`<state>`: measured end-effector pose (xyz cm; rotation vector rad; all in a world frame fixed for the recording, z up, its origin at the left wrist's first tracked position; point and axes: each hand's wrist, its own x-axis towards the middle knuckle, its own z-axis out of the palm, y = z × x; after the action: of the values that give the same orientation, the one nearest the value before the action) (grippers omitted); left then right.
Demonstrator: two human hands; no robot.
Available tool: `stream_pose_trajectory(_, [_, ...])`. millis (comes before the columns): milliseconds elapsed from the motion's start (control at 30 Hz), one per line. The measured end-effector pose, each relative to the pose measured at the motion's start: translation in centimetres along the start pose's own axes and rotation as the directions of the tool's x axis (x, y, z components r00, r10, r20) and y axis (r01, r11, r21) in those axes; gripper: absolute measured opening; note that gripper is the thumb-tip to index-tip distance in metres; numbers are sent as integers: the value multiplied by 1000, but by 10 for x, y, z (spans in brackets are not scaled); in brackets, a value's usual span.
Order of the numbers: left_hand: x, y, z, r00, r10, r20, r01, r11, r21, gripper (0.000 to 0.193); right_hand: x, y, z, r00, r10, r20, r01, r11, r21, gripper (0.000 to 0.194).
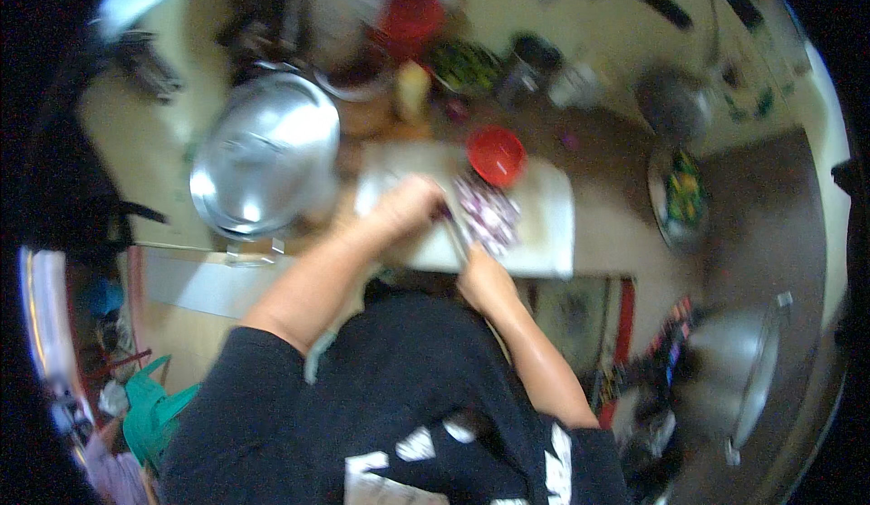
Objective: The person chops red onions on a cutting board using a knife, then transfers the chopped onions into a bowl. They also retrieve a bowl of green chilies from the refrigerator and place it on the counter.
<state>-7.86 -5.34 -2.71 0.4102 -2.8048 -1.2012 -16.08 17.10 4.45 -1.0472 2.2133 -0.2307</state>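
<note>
A white cutting board (544, 233) lies before me, with a heap of chopped red onion (489, 218) at its middle. My right hand (486, 280) is closed on the handle of a knife (459, 229), whose blade points away from me along the left side of the heap. On the left of the blade, my left hand (414, 202) is bent over a small dark purple piece, seemingly onion; blur hides its fingertips. A red plastic bowl (496, 155) sits at the far edge of the heap.
A large round steel lid or tray (265, 155) stands at the left. Behind the board are a bowl of green vegetables (465, 66), a red container (411, 19) and a steel vessel (530, 63). A plate of cut greens (683, 192) is at the right.
</note>
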Motion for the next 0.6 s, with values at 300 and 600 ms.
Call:
stream_pose_trajectory(300, [-11, -9, 9, 995, 63, -81, -53, 992, 115, 26, -2, -6, 11, 991, -13, -131, 0, 995, -101, 24])
stream_pose_trajectory(600, [-22, -19, 18, 975, 107, -195, -121, 991, -58, 13, -5, -6, 16, 992, -90, -91, 87, 996, -36, 27])
